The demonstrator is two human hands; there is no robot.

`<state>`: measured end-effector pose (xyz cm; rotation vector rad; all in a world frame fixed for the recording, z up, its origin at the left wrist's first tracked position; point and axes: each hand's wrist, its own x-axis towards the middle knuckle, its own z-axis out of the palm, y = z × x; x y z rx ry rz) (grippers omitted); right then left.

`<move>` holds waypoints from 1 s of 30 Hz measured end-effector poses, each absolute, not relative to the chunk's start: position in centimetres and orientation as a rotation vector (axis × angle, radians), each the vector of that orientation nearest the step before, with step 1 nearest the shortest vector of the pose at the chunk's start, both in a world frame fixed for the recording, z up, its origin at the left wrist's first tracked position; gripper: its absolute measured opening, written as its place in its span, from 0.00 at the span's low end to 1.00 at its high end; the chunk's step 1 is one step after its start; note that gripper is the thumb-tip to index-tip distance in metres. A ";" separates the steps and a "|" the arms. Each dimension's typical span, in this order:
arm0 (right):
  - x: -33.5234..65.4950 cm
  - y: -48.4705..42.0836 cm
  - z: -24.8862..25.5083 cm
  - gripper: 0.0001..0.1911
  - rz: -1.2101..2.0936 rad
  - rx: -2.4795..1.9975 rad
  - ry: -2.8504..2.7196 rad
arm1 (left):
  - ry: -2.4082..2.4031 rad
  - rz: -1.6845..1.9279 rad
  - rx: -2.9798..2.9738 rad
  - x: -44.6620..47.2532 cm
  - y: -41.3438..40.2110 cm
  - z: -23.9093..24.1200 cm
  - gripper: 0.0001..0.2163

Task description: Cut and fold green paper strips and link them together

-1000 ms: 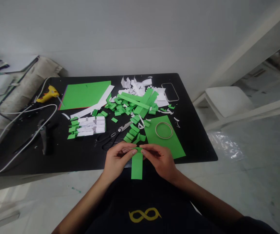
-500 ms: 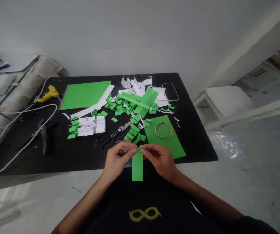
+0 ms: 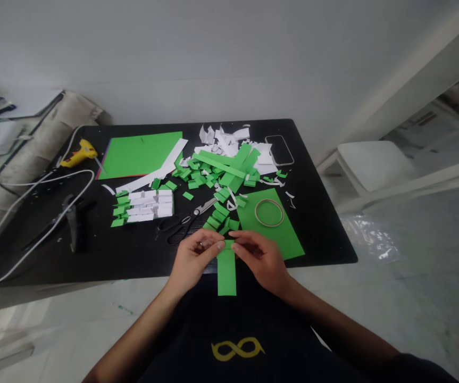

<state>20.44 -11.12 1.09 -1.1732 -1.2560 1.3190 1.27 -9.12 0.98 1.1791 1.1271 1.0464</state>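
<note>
A green paper strip (image 3: 226, 274) hangs down in front of my shirt, its top end bent into a crease. My left hand (image 3: 194, 259) pinches the upper left corner between thumb and fingers. On the other side, my right hand (image 3: 261, 261) pinches the upper right corner. Just beyond my fingers lie several small folded green paper pieces (image 3: 218, 215). Black-handled scissors (image 3: 191, 215) rest partly open behind my left hand. A roll of tape (image 3: 269, 213) sits on a green sheet (image 3: 285, 242) beyond my right hand.
White paper scraps (image 3: 229, 139) and green strips (image 3: 223, 164) heap up at the back of the black table (image 3: 121, 260). Left are a white-and-green folded stack (image 3: 149, 206), a yellow glue gun (image 3: 83, 154), pliers (image 3: 72, 221) and a looping white cable (image 3: 33, 268). A white stool (image 3: 367, 159) stands right.
The strip has shifted very slightly to the right, and my fingers have moved a little at its top crease. Both hands keep their pinch. Everything on the table stays put.
</note>
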 end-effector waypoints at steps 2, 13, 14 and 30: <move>20.5 -11.1 1.1 0.12 1.317 -1.166 -1.278 | 1.120 1.045 1.153 1.3 -9.0 1.0 0.09; 20.9 -11.4 1.3 0.18 1.391 -1.046 -1.365 | 1.095 1.042 0.958 1.4 -8.9 1.1 0.11; 20.9 -11.4 1.3 0.19 1.389 -1.032 -1.375 | 1.093 1.041 0.940 1.4 -8.9 1.2 0.12; 20.4 -11.3 0.7 0.19 1.188 -1.042 -1.414 | 1.071 1.003 0.857 1.8 -9.0 1.1 0.16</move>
